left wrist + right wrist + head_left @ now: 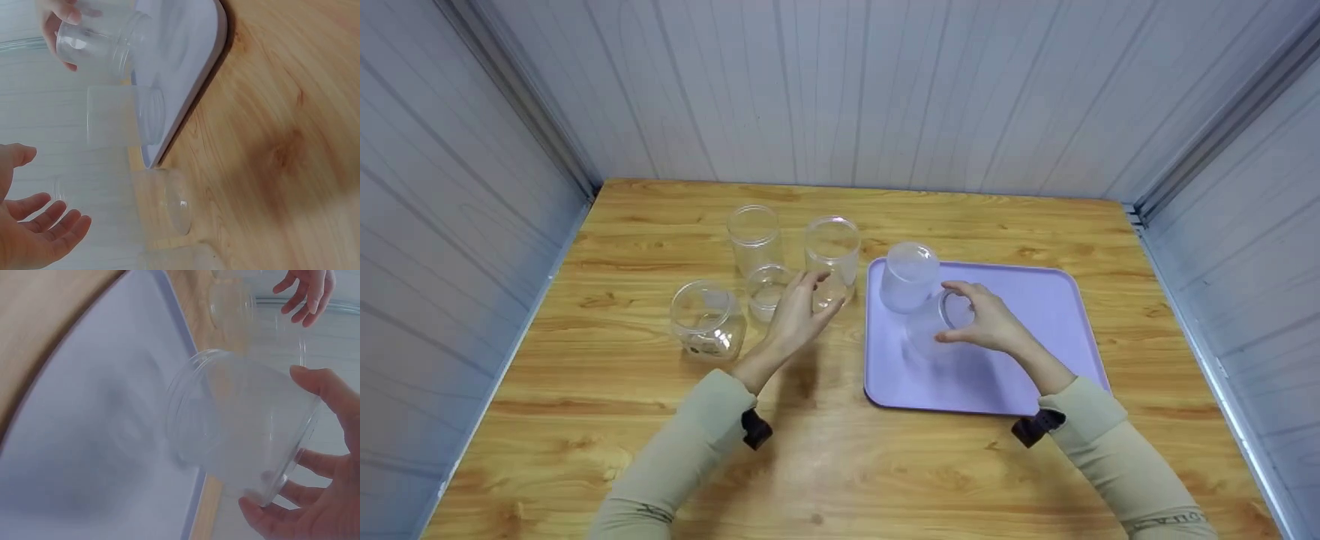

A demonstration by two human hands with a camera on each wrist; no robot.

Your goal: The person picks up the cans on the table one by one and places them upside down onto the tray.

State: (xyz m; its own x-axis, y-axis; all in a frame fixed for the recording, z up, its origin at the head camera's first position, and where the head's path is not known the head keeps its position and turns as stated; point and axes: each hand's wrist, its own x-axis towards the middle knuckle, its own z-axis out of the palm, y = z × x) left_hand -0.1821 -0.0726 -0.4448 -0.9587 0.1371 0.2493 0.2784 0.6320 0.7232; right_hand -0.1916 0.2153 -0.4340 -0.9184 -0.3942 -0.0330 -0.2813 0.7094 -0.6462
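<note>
My right hand (982, 322) grips a clear plastic jar (247, 416) round its base, thumb on one side and fingers on the other. This jar is tilted, its threaded mouth facing down just above the lilac tray (1035, 375). Beside it on the tray, near the back left corner, a second clear jar (910, 277) stands mouth down. My left hand (799, 319) hovers over the table left of the tray, fingers loosely curved and holding nothing. Close by it are a tall clear jar (832, 244) and a shorter clear jar (765, 289), partly hidden by the hand.
Another tall clear jar (755, 240) stands at the back left. A wide, squarish clear jar (707, 319) with small dark marks stands left of the left hand. Pale panel walls (825, 90) enclose the wooden table (840, 465) at the back and both sides.
</note>
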